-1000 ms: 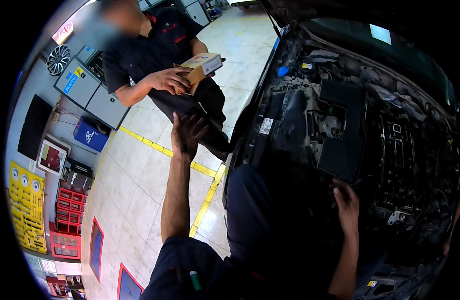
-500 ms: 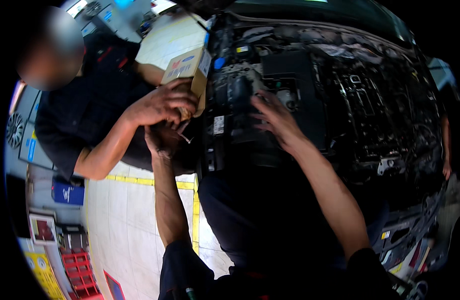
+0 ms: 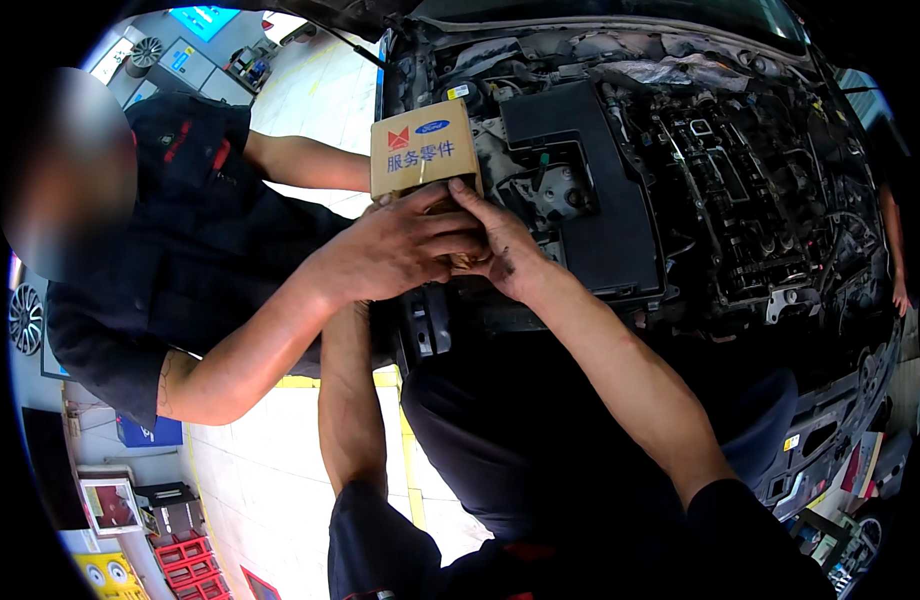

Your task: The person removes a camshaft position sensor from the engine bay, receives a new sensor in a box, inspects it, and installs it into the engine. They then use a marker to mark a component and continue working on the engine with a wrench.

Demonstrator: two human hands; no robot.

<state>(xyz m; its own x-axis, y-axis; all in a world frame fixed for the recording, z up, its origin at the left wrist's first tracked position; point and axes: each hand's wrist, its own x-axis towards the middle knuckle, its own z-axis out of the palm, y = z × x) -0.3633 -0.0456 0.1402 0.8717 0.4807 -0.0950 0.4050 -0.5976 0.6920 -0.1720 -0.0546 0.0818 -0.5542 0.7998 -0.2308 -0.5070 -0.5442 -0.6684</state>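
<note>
A small cardboard box point(image 3: 390, 165) with printed marks on top is held by a co-worker over the near left edge of the engine bay. The co-worker's hand point(image 3: 405, 245) spreads across the box's near end. My right hand point(image 3: 510, 255) meets that hand from the right, thumb up near the box's edge and fingers curled under. A bit of something brownish shows between the two hands, too covered to name. My left forearm point(image 3: 350, 420) reaches up from below, but the co-worker's arm and hand hide my left hand beneath the box.
A car's open engine bay holds a black box-shaped cover point(image 3: 605, 230) and an exposed engine point(image 3: 725, 200). The co-worker point(image 3: 170, 240) stands at the left. Yellow lines mark the pale floor point(image 3: 270, 460). Red bins point(image 3: 192, 565) stand at lower left.
The box has moved right and turned its printed top into view. My right hand has come left from above the engine bay to the co-worker's hand. My left hand has become covered.
</note>
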